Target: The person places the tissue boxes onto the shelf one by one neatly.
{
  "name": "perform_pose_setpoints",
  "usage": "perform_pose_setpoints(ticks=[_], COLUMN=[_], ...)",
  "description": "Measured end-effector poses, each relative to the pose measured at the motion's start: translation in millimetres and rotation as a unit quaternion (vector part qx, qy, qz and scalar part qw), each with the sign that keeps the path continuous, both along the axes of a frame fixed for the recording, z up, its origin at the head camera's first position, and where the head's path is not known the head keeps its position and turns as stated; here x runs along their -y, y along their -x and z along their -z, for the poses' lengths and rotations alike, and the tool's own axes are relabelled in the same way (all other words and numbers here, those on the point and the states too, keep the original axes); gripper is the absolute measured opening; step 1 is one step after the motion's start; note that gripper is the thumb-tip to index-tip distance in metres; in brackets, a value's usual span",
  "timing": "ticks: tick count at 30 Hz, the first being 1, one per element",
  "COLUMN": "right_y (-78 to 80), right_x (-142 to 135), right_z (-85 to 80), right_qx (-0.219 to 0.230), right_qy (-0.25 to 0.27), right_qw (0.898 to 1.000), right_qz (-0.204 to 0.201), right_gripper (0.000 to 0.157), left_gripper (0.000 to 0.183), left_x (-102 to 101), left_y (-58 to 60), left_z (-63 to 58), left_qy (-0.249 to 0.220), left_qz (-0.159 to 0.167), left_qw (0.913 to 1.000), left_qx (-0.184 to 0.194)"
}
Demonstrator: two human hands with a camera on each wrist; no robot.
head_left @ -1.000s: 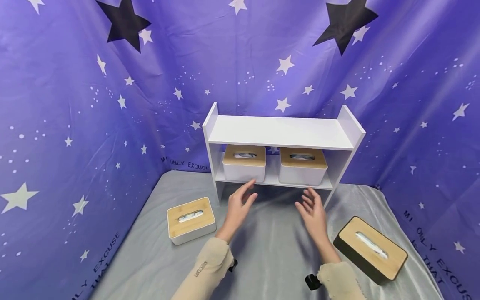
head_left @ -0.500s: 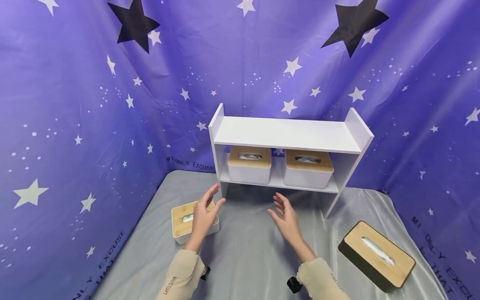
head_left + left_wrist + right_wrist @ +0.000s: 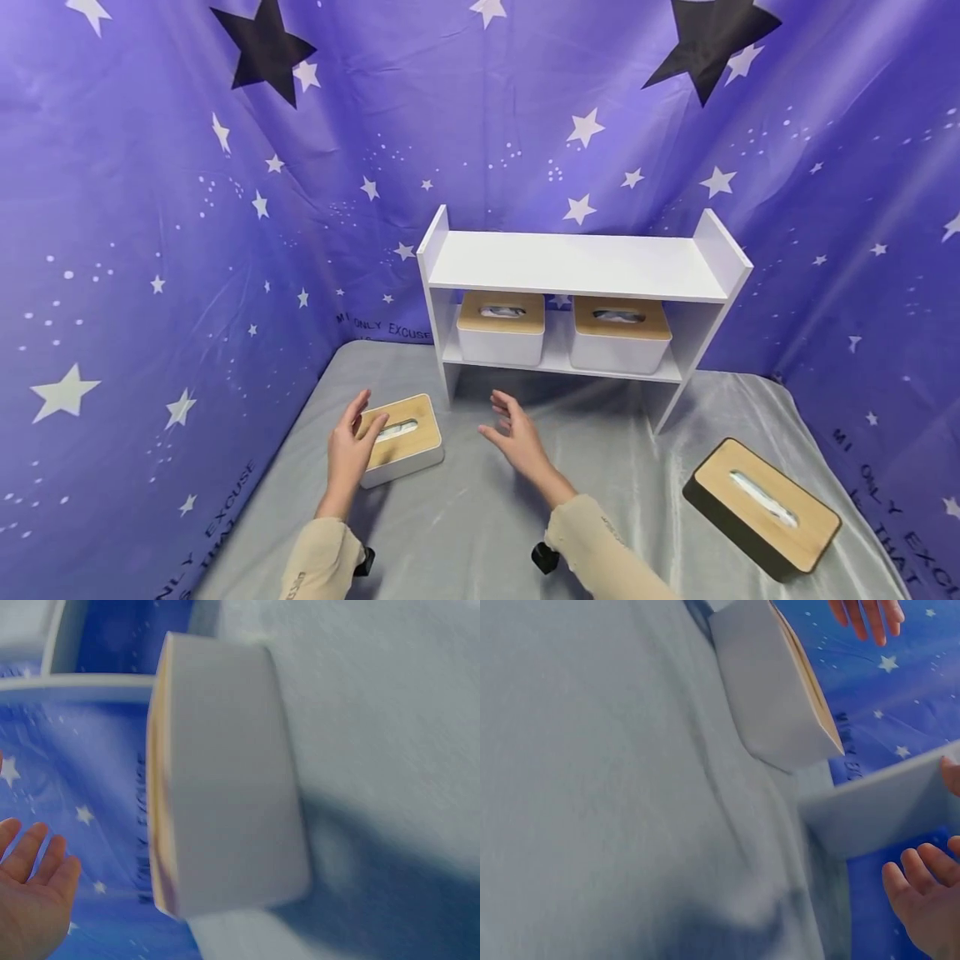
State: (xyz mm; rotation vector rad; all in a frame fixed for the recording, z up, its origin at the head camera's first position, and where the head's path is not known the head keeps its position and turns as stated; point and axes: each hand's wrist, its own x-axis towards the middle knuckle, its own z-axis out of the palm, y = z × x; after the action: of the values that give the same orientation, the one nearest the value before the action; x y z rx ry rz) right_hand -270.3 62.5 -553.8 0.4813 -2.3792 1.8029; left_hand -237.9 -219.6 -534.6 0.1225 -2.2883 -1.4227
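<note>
A white tissue box (image 3: 408, 467) with a wooden lid lies on the grey cloth at the left. My left hand (image 3: 349, 454) hovers over its left end in the head view, fingers relaxed and holding nothing. To the right of that box my right hand (image 3: 521, 442) hangs in the air, fingers loosely bent, also holding nothing. The left wrist view shows the box's white side (image 3: 232, 780) with the left hand (image 3: 34, 900) apart from it. In the right wrist view the right hand (image 3: 930, 892) is at the lower right, apart from the tissue box (image 3: 769, 690).
A white shelf (image 3: 570, 260) stands at the back. On its lower board sit two white tissue boxes, a left one (image 3: 501, 343) and a right one (image 3: 618, 348), both wooden-lidded. A dark tissue box (image 3: 761, 508) with a wooden lid lies at the right. A purple starry curtain (image 3: 480, 108) surrounds the cloth.
Both hands have moved away from the shelf to the left, the left hand reaching the tissue box on the cloth. The boxes have kept their places; the camera view has shifted slightly.
</note>
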Motion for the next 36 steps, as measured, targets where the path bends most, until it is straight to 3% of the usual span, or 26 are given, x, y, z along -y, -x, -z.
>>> perform_pose_setpoints(ticks=[10,18,23,36], right_y=[0.9,-5.1,-7.6,-16.8], right_x=[41,60,64,64], right_z=[21.5,34.3,33.9,24.4], right_qx=[0.042,0.124,0.154,0.147], right_qy=[0.002,-0.014,-0.037,-0.031], right_qw=[0.998,0.986,0.977,0.977], right_qz=[-0.055,-0.113,-0.145,-0.151], right_gripper=[0.066,0.071,0.068,0.06], left_gripper=[0.066,0.095,0.101,0.095], left_x=[21,26,22,24], left_y=[-10.9,-18.4,-21.8,-35.0], left_z=[27.1,44.9,52.7,53.4], left_qy=[0.009,-0.013,-0.003,-0.002], left_qz=[-0.029,-0.013,-0.012,0.006], left_qw=[0.9981,0.9841,0.9822,0.9831], left_qx=[0.054,0.177,0.187,0.183])
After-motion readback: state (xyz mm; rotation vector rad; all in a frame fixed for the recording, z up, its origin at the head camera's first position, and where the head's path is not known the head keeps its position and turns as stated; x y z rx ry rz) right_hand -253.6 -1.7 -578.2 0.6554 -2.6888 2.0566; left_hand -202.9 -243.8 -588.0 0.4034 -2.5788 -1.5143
